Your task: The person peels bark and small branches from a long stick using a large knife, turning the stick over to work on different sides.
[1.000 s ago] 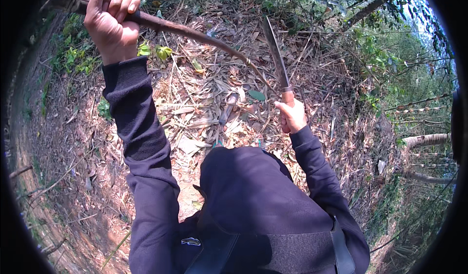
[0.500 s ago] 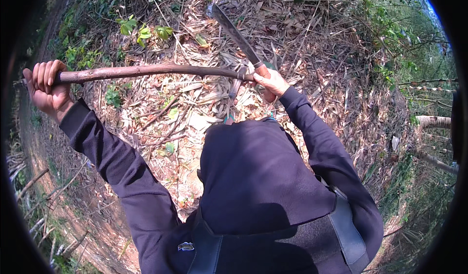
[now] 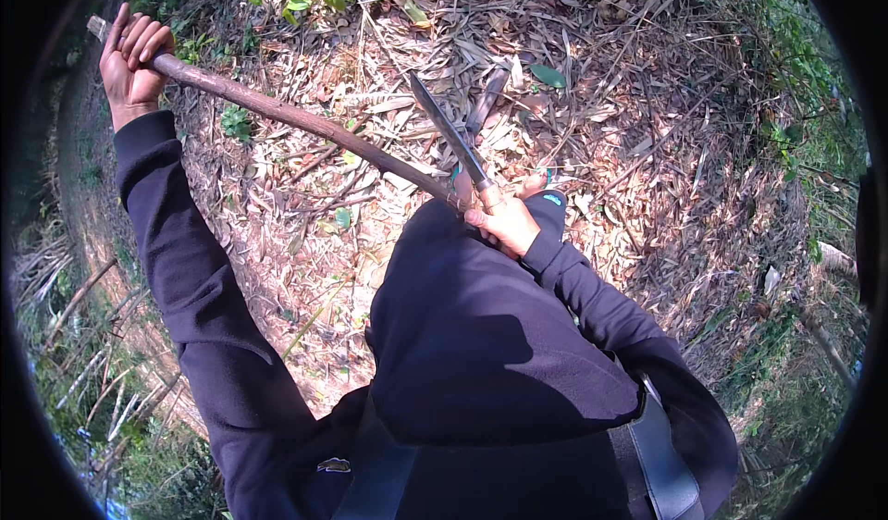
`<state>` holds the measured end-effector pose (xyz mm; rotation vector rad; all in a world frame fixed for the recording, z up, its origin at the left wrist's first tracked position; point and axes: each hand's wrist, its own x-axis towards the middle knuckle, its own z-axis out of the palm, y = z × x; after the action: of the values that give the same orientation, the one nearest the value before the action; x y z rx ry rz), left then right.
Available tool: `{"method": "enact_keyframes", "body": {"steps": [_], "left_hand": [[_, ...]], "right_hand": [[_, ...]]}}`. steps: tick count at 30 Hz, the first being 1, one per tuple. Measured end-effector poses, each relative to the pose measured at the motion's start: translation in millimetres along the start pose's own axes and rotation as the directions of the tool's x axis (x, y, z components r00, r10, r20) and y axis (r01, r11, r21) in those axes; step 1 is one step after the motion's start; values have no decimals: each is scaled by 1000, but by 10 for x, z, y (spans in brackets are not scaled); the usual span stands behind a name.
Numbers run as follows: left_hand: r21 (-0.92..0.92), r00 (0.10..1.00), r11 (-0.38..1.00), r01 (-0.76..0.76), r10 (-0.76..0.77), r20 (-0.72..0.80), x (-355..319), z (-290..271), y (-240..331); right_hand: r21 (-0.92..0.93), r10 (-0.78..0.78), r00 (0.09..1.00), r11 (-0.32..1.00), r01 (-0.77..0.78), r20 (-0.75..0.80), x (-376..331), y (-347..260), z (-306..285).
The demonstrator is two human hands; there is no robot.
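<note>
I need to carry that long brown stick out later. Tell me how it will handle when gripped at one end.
The stick probably stays stiff: the left hand holds only its tip, yet it spans toward the right hand with just a gentle curve. Its length likely makes it end-heavy. The rough bark should resist slipping.

Ground (image 3: 703, 205) w/ dry leaves (image 3: 592, 104), twigs, prob. bamboo litter.

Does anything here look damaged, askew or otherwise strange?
Nothing stands out. The left hand grips the long brown wooden stick, the right hand holds the dark-bladed knife, above ground covered with dry leaves.
</note>
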<state>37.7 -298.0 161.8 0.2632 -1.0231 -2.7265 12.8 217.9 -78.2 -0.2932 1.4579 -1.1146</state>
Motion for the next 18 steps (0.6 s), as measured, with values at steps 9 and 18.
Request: {"method": "enact_keyframes", "body": {"steps": [9,18], "left_hand": [[353,999,935,40,-33,-26,950,721,-700],[377,997,924,69,-71,-9,1011,1807,-2461]], "right_hand": [[231,242,963,937,-263,115,283,374,267],[-5,360,875,925,-379,325,906,813,680]]}}
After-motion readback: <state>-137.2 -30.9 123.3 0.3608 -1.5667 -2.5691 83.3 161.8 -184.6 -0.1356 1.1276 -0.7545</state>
